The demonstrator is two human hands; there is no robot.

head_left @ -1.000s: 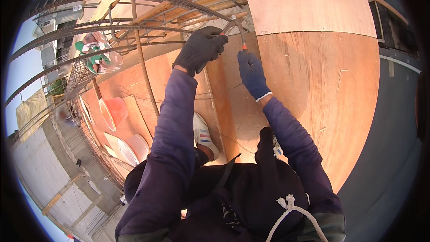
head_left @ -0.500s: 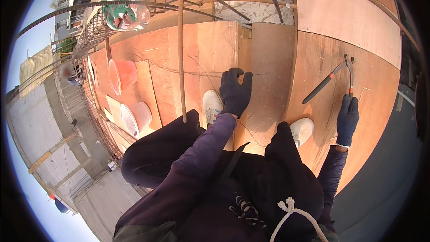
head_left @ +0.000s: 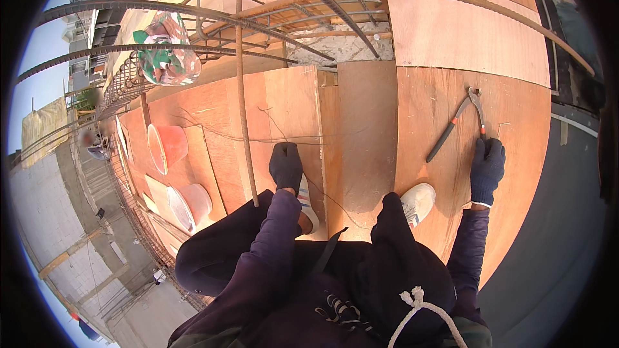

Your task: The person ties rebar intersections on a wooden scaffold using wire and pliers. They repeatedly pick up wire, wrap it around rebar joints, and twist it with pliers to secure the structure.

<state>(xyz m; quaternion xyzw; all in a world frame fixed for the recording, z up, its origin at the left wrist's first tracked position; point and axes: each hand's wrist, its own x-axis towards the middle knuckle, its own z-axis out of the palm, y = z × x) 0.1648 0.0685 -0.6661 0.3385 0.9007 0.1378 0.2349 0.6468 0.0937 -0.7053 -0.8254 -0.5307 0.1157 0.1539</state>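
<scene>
My left hand [head_left: 285, 165], in a dark knit glove, is closed over a thin wire [head_left: 316, 188] above my left shoe; the fingertips themselves are hidden. Loose strands of wire [head_left: 238, 138] stretch across the plywood [head_left: 219, 100] just beyond this hand. Farther right, my gloved right hand [head_left: 487, 171] grips one handle of a pair of end-cutting pincers [head_left: 476, 106]. The pincers lie over the plywood with jaws pointing away from me and their dark, red-banded handles spread apart.
Ribbed steel bars [head_left: 240, 84] cross in front at the left and top. Two buckets, one orange-red [head_left: 169, 147] and one pale [head_left: 191, 206], lie at left. A clear bag with camouflage cloth [head_left: 169, 51] hangs beyond. Around the rough concrete opening [head_left: 309, 45] are bars and plywood edges.
My left hand has moved left and closed on the wire; its fingers were spread before. My right hand keeps hold of the pincers. The whole view has shifted slightly.
</scene>
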